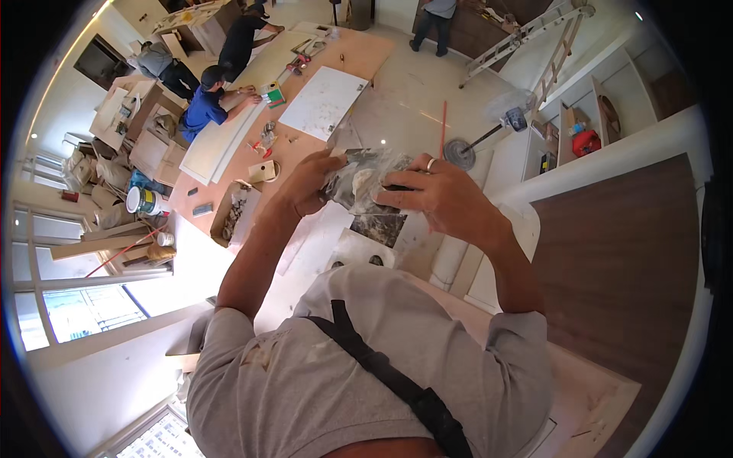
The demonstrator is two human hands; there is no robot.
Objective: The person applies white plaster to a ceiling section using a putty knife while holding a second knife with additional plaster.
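Observation:
In front of my chest, my left hand is closed around the edge of a grey, putty-smeared plate. A pale lump of putty lies on the plate's middle. My right hand, with a ring on one finger, is closed on a dark-handled scraper held against the plate's right side. The scraper's blade is blurred among the pale smears. Just beneath the plate is a dark, smeared square surface.
A long worktable at left carries white panels, a drill and a box of oddments. A co-worker in blue leans over it. A stepladder, a round-based stand and open shelves are at right.

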